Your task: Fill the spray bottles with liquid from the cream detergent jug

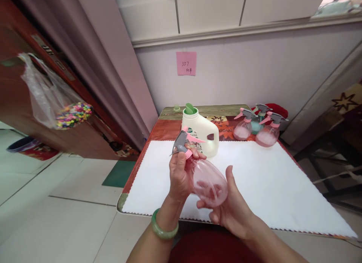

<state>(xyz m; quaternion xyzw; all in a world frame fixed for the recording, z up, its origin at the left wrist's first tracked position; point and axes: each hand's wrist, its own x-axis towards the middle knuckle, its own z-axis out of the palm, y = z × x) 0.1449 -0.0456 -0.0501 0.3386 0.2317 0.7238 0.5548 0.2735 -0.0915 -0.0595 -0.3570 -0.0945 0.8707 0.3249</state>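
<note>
A clear pink spray bottle (207, 180) is held tilted above the front of the white cloth, its grey and pink trigger head pointing up and to the left. My left hand (181, 172) is wrapped round its neck, just below the pink collar. At the rounded base, my right hand (232, 206) cradles the bottle from below, its thumb standing away from the plastic. The bottle looks nearly empty, though its contents are hard to make out. Just behind it stands a cream jug (207, 129) with a green spout, partly hidden by the trigger head.
Several spray bottles (267, 135) with pale liquid stand at the back right, near a red object (278, 110). A small green cap (177, 108) lies at the back left. White cloth (268, 187) covers most of the table. A plastic bag (45, 93) hangs on the door.
</note>
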